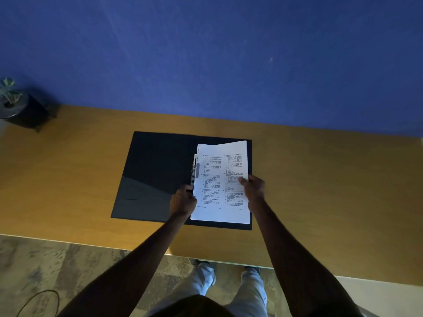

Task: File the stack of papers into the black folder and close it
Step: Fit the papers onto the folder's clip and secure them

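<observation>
- Head view: wooden desk [320, 191], tan top, pushed up against a blue wall [206, 53]. Lighting is dim.
- Floor [57, 266] in front of the desk is mottled grey-brown; a dark cable [39, 298] loops at the lower left.
- Far-left back corner of the desk: small potted plant [10, 97] on a dark stand (well apart from the work area).
- Black folder [148, 175] lies open flat mid-desk, left cover bare, near edge close to the desk's front edge.
- Stack of papers [220, 181] sits over the folder's right half, printed side up, top edge slightly lifted and curled.
- Metal clip mechanism [194, 170] runs along the spine, just beside the papers' left edge, partly covered by them.
- Left hand [183, 202] pinches the papers' left edge low down, next to the clip, fingers closed on the sheets.
- Right hand [253, 188] grasps the right edge, thumb on top of the page.
- Folder's right edge barely shows past the papers.
- Open desk surface to the left and right of the folder; wide clear strip on the right up to the desk end.
- Person stands at the front edge, legs visible below.
</observation>
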`<state>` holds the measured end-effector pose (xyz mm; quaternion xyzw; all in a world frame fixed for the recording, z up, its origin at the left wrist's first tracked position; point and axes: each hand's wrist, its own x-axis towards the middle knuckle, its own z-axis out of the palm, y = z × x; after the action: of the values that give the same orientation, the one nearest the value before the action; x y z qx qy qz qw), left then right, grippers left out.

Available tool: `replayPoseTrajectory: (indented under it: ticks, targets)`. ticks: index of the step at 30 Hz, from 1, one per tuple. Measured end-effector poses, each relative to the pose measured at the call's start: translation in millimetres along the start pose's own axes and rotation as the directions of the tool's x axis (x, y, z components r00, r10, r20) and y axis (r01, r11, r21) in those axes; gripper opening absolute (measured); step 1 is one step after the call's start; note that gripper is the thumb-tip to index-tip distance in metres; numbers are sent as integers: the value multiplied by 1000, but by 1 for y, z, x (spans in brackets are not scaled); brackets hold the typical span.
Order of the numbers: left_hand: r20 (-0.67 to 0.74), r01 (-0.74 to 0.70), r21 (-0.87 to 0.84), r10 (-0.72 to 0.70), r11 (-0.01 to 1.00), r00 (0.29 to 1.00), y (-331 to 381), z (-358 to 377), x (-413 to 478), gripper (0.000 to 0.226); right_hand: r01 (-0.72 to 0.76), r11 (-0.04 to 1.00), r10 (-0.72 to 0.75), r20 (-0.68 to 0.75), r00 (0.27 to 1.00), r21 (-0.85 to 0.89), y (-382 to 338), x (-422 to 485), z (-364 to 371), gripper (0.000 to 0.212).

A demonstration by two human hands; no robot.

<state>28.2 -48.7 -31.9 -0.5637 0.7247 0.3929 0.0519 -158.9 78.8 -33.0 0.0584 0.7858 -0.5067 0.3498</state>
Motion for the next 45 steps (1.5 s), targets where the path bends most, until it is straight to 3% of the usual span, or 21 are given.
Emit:
replayPoseTrajectory:
  ticks: [4, 11, 15, 20, 38, 45]
  targets:
    - [-20, -33, 20, 34, 999, 999, -1, 1, -2, 42, -17, 1000, 17, 6, 1000, -5, 0, 0, 1, 23]
    - [-73, -66, -1, 66, 998, 995, -1, 4, -4, 42, 38, 982, -26, 69, 997, -184, -10, -2, -3, 35]
    - [-47, -69, -12, 69, 998, 997, 2, 4, -6, 41, 68, 960, -64, 24, 998, -270, -9, -2, -5, 36]
    - [-36, -73, -23, 72, 997, 997, 1, 2, -8, 44, 15, 972, -38, -94, 995, -234, -3, 1, -4, 27]
    - [18, -112, -96, 115, 989, 993, -6, 4, -5, 52, 77, 965, -88, -34, 996, -252, -8, 5, -3, 24]
    - [27, -142, -96, 145, 985, 989, -8, 9, -5, 48, 138, 931, -173, -76, 982, -337, 2, -1, -6, 44]
